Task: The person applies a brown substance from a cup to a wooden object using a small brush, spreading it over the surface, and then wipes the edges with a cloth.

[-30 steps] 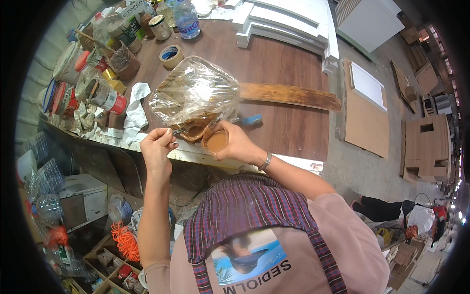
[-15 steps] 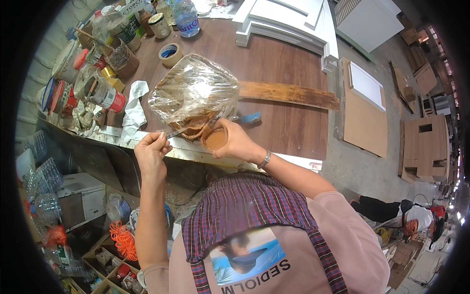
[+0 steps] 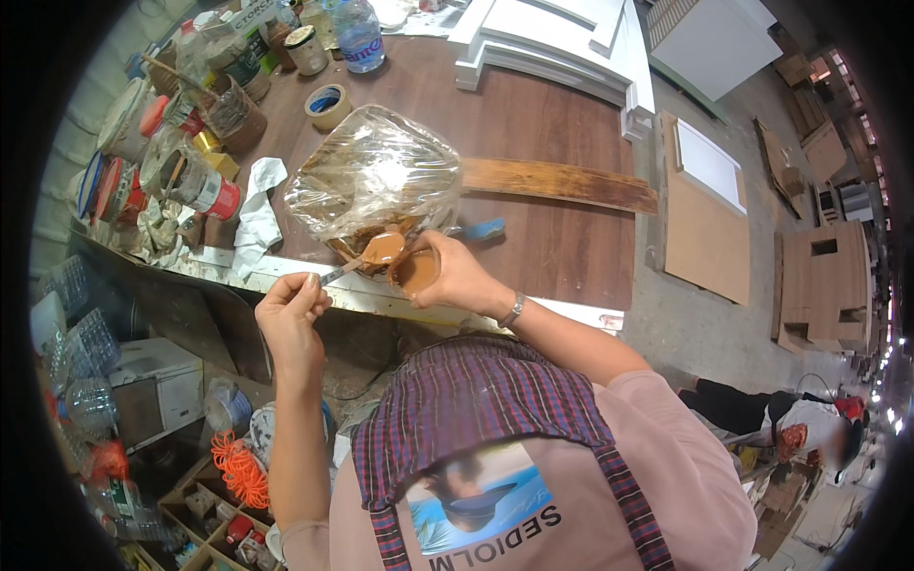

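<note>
Between the fingertips of my left hand (image 3: pixel 293 306) is the thin handle of a spoon (image 3: pixel 385 249), its bowl full of orange-brown liquid. My right hand (image 3: pixel 459 276) is wrapped round a small clear cup (image 3: pixel 416 273) holding the same brown liquid, tilted toward the spoon. The spoon's bowl hangs just left of the cup's rim. Behind both, a container wrapped in clear plastic film (image 3: pixel 376 176), smeared brown inside, stands on the brown table (image 3: pixel 562 252). Its near side is partly hidden by the spoon and cup.
A stained wooden strip (image 3: pixel 562 184) lies right of the wrapped container, near a blue-tipped piece (image 3: pixel 484 229). Left are a crumpled white cloth (image 3: pixel 259 214), a tape roll (image 3: pixel 327 107) and several jars and bottles. White panels (image 3: pixel 543 48) rest at the back; a person (image 3: pixel 800 423) is far right.
My left hand has drawn slightly left and down. The spoon's bowl, hidden against the brown mass before, now shows raised and full beside the cup. My right hand has barely moved.
</note>
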### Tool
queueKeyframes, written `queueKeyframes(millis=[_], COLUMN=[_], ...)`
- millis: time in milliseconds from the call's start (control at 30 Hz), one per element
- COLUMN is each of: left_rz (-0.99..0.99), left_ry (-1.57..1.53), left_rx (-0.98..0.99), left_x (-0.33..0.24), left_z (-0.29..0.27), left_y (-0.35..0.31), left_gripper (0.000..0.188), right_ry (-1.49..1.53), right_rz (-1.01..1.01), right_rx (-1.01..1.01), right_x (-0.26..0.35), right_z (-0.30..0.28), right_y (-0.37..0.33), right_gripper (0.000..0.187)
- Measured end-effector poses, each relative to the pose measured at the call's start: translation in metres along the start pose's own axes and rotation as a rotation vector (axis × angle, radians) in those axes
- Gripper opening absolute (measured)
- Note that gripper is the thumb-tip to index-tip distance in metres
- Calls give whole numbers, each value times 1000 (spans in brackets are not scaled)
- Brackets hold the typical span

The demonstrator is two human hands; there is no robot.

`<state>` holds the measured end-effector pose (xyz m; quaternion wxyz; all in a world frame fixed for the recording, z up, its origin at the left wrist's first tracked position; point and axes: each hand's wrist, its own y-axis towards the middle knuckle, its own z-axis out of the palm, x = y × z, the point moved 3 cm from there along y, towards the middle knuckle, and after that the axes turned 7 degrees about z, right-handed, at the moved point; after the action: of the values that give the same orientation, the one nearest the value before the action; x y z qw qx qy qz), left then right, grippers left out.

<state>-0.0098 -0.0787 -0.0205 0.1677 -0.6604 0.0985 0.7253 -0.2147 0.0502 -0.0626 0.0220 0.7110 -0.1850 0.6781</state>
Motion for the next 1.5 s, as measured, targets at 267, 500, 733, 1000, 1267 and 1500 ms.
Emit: queueKeyframes(millis=[267, 500, 733, 1000, 1267, 1500], left_rz=[701, 1238, 1315, 1391, 1424, 1387], left_ry=[655, 833, 894, 950, 949, 942], left_rx=[153, 279, 348, 379, 384, 395], left_x=[-45, -77, -98, -117, -121, -104], left_z=[33, 53, 54, 57, 57, 57], left_y=[-46, -67, -73, -80, -82, -75], left_gripper=[10, 19, 19, 19, 22, 21], right_ry=[97, 37, -38, -73, -53, -7], right_rz=[37, 41, 26, 31, 10, 34], right_rx=[25, 5, -25, -12, -23, -17], right_x=[3, -3, 4, 9, 10, 13], right_z=[0, 1, 0, -1, -2, -1], right_y=[-2, 0, -2, -3, -4, -6], right_gripper=[59, 59, 59, 61, 59, 56])
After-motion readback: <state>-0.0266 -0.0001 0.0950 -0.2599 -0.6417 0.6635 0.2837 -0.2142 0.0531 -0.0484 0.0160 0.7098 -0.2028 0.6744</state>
